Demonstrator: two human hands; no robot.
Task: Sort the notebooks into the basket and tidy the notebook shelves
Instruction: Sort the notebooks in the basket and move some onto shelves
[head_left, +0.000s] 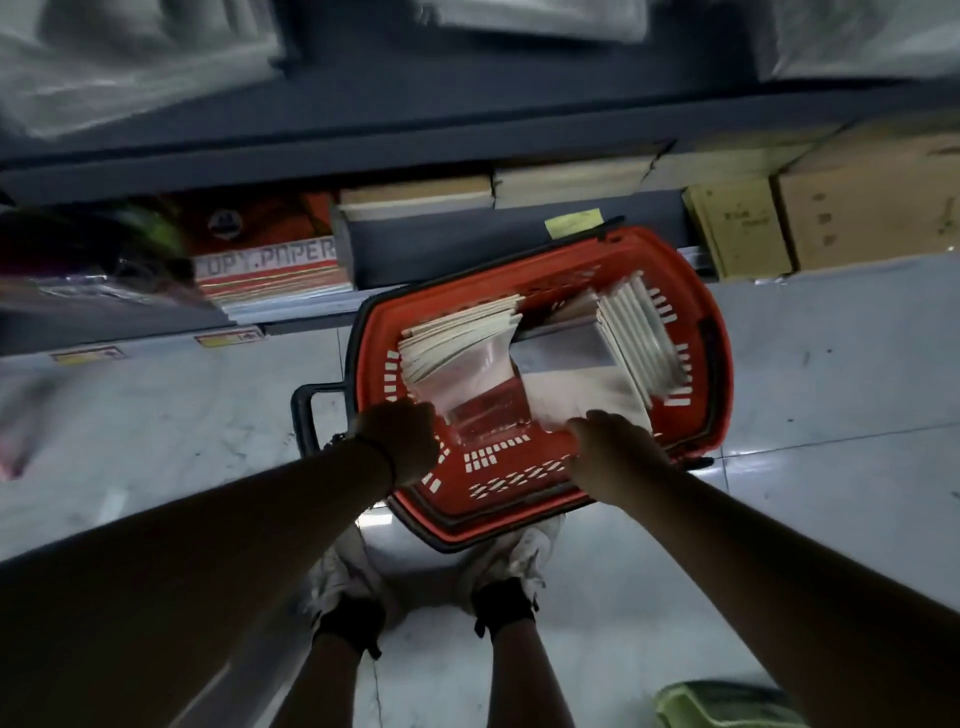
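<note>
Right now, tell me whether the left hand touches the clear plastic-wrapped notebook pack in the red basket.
Cannot tell. In the head view the left hand overlaps the clear pack's near corner, hiding any contact.

Left hand (402, 436) and right hand (613, 447) outstretched, knuckles up.

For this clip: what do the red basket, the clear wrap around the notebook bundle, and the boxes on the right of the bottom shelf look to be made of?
Basket: moulded plastic, likely rigid, semi-gloss; slotted walls and a smooth rounded rim.
Clear wrap: thin see-through plastic film, glossy; it shows glare and the basket's red through it.
Boxes: probably cardboard, matte brown and yellowish, with flat faces and faint printing.
</note>
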